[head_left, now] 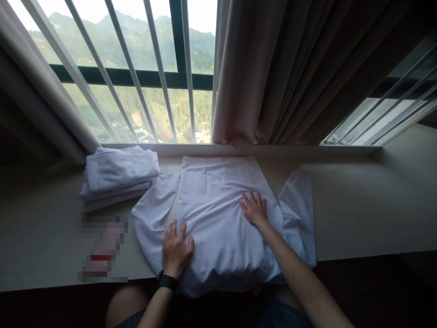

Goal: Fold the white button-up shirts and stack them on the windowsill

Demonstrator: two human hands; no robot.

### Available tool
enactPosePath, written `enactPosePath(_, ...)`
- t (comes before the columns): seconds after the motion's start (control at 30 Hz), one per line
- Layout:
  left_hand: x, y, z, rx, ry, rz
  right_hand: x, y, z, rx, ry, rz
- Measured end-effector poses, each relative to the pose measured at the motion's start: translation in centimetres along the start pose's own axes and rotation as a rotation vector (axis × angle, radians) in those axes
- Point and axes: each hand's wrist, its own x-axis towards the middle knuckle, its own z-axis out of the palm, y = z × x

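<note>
A white long-sleeved shirt point(218, 182) lies spread on the sill-like ledge, its hem toward the window and its near end hanging a little over the front edge. Its sleeves point(155, 202) stick out on both sides, bent toward the window. My left hand point(176, 248), with a dark watch on the wrist, rests flat on the left part of the cloth, fingers spread. Farther up on the right, my right hand point(254, 208) presses flat on the shirt with fingers apart. Wrinkles run across the cloth between both hands.
A stack of folded white garments point(121, 171) sits at the back left of the ledge point(348, 214). Nearer, a blurred-out pinkish item point(104, 250) lies on the left. Behind stand a barred window point(136, 77) and dark curtains point(293, 68).
</note>
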Motion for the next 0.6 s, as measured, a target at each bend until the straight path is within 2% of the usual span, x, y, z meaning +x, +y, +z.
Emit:
enactPosePath(0.07,0.0,0.1,-0.1,0.026,-0.001,0.001,0.1,-0.2,-0.6,0.032,-0.024,-0.032)
enactPosePath(0.13,0.0,0.2,-0.1,0.044,-0.005,0.004,-0.2,0.7,-1.5,0.101,-0.017,-0.092)
enactPosePath(0.17,0.1,0.3,-0.1,0.05,-0.011,0.005,-0.7,1.6,-2.1,0.146,0.023,-0.113)
enactPosePath(0.23,0.1,0.4,-0.1,0.06,-0.03,0.007,-2.3,4.8,-3.2,0.236,0.2,-0.089)
enactPosePath(0.33,0.2,0.6,-0.1,0.072,-0.061,0.009,-6.2,11.5,-4.4,0.332,0.527,0.143)
enactPosePath(0.4,0.1,0.7,-0.1,0.073,-0.06,0.011,-9.3,16.0,-4.9,0.415,0.621,0.397)
enactPosePath(0.5,-0.1,0.8,0.0,0.073,-0.058,0.04,-13.0,20.2,-5.1,0.677,0.542,0.718)
enactPosePath(0.6,-0.2,0.8,0.1,0.074,-0.101,0.065,-14.8,20.5,-5.0,1.064,0.411,0.815)
